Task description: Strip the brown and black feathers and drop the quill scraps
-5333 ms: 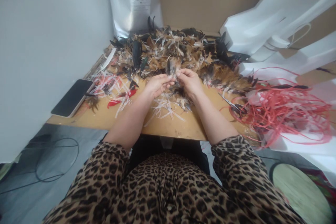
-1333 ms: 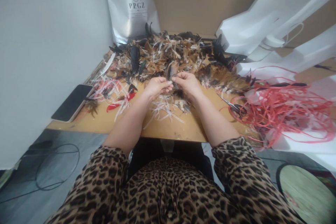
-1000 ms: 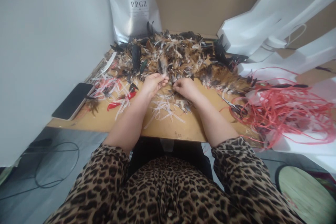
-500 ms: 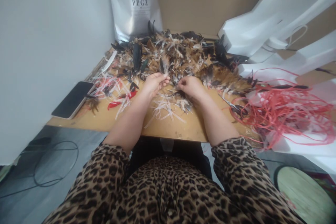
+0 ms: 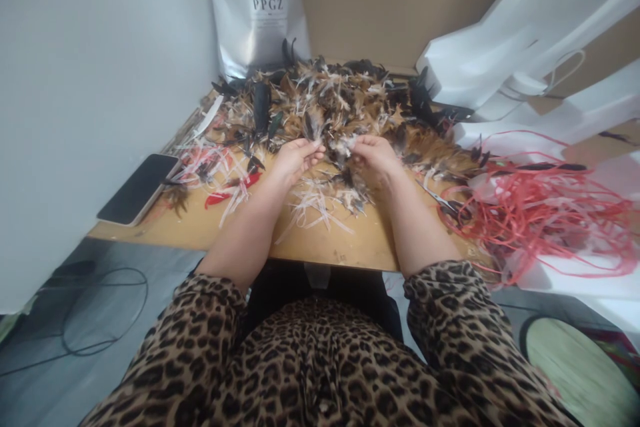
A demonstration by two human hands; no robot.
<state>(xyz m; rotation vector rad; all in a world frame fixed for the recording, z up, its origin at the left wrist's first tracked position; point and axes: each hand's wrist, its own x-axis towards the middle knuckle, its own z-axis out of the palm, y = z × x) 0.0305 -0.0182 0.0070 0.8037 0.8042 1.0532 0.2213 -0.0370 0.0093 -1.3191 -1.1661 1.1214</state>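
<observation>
Between thumb and fingers my left hand [image 5: 300, 159] pinches a dark and pale feather [image 5: 314, 125], its tip pointing up and away from me. My right hand [image 5: 374, 155] is closed in a pinch a short way to the right, with whitish fluff [image 5: 344, 145] at its fingertips that looks like a feather. Behind both hands spreads a heap of brown, white and black feathers [image 5: 345, 93]. Below them on the table [image 5: 340, 250] lie short white strips [image 5: 315, 205] and feather scraps.
A phone [image 5: 139, 188] lies at the left edge, near red and white strips [image 5: 205, 163]. To the right are scissors [image 5: 443, 200] and a tangle of red ribbon [image 5: 555, 213]. A silver bag [image 5: 260, 27] and white foam pieces [image 5: 470, 67] stand at the back.
My right hand has moved slightly up and to the right, and whitish fluff now shows at its fingertips. My left hand keeps its place with the feather.
</observation>
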